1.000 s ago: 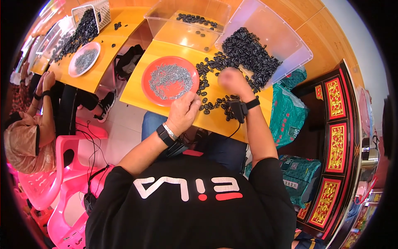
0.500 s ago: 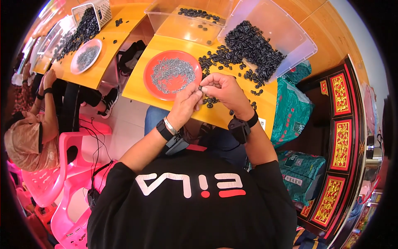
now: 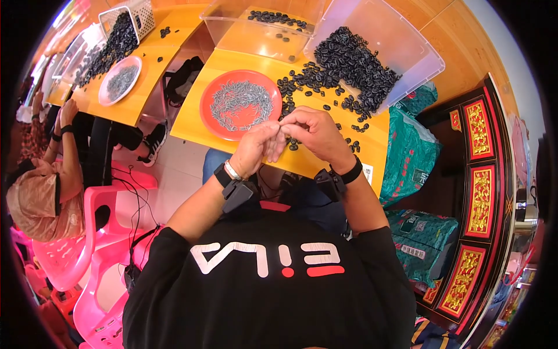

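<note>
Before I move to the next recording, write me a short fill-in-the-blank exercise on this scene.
1. The left hand is beside a round plate coloured ____.
2. At the right hand, a black strap circles the ____.
3. The small pieces heaped in the clear bin are coloured ____.
4. The chairs at the lower left are coloured ____.
Missing words: red; wrist; black; pink.

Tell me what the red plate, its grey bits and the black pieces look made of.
Red plate: probably plastic, smooth, from its even colour and soft sheen.
Grey bits: likely metal, for their silvery glints.
Black pieces: plastic or perhaps rubber, with dull highlights; too small to settle.
</note>
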The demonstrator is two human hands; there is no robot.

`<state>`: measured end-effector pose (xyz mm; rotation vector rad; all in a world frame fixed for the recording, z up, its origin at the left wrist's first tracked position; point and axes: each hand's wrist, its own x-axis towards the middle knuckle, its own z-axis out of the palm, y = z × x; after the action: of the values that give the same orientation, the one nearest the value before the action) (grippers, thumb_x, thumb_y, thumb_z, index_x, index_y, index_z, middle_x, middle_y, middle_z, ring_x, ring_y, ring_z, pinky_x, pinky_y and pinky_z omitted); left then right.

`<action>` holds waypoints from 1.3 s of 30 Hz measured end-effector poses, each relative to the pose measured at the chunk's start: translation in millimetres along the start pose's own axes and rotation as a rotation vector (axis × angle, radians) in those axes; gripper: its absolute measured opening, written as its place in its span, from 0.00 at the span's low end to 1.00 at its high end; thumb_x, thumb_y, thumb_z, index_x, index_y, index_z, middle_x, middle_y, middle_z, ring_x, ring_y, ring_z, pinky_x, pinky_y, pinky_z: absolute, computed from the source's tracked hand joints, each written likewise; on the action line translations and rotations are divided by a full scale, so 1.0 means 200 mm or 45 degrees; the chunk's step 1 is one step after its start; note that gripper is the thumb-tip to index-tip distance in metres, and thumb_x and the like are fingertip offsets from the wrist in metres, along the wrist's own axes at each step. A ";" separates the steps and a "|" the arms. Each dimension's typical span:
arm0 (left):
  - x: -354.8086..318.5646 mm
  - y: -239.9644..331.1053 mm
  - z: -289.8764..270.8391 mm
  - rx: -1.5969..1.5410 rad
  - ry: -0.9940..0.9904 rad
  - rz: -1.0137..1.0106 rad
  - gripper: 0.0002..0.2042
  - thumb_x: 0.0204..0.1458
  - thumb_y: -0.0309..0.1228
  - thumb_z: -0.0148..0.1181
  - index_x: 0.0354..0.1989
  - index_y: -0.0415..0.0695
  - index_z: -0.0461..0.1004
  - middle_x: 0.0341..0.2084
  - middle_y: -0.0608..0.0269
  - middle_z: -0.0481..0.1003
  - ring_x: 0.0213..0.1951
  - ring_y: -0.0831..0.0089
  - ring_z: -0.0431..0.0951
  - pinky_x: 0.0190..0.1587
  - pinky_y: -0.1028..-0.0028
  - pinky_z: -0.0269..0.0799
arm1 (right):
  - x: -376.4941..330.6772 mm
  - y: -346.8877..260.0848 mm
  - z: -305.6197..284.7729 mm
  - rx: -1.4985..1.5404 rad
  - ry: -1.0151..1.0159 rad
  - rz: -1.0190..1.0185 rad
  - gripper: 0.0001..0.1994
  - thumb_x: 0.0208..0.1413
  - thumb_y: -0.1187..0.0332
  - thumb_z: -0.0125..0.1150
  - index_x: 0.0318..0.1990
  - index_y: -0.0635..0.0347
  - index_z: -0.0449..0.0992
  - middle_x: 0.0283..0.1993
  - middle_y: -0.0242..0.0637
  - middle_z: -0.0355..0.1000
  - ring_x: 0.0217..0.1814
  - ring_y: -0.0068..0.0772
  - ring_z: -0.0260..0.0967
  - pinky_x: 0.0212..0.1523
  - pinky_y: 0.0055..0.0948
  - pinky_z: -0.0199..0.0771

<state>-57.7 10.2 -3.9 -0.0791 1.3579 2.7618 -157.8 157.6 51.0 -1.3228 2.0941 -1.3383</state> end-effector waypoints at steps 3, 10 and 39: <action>0.01 0.00 0.03 0.084 0.012 0.043 0.10 0.58 0.34 0.44 0.31 0.41 0.67 0.18 0.64 0.68 0.16 0.78 0.67 0.19 0.81 0.61 | -0.01 0.01 0.04 0.303 0.115 0.191 0.06 0.53 0.72 0.56 0.31 0.66 0.75 0.25 0.33 0.71 0.27 0.16 0.67 0.28 0.19 0.67; 0.01 -0.02 0.03 0.288 0.108 0.111 0.08 0.59 0.34 0.45 0.32 0.44 0.66 0.20 0.67 0.68 0.18 0.81 0.67 0.21 0.83 0.61 | -0.02 0.08 0.10 0.566 0.211 0.323 0.06 0.55 0.70 0.56 0.31 0.63 0.75 0.26 0.28 0.72 0.26 0.14 0.65 0.28 0.17 0.65; 0.00 -0.02 0.02 0.771 0.285 0.311 0.07 0.55 0.29 0.48 0.27 0.41 0.67 0.16 0.71 0.65 0.19 0.84 0.64 0.21 0.82 0.60 | -0.07 0.05 0.17 0.579 0.288 0.338 0.04 0.50 0.75 0.59 0.32 0.67 0.76 0.29 0.31 0.75 0.30 0.15 0.70 0.32 0.17 0.70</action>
<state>-56.7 15.7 -5.6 -0.2051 2.3399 2.4292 -133.2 153.4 21.8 -0.7110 1.8555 -1.7659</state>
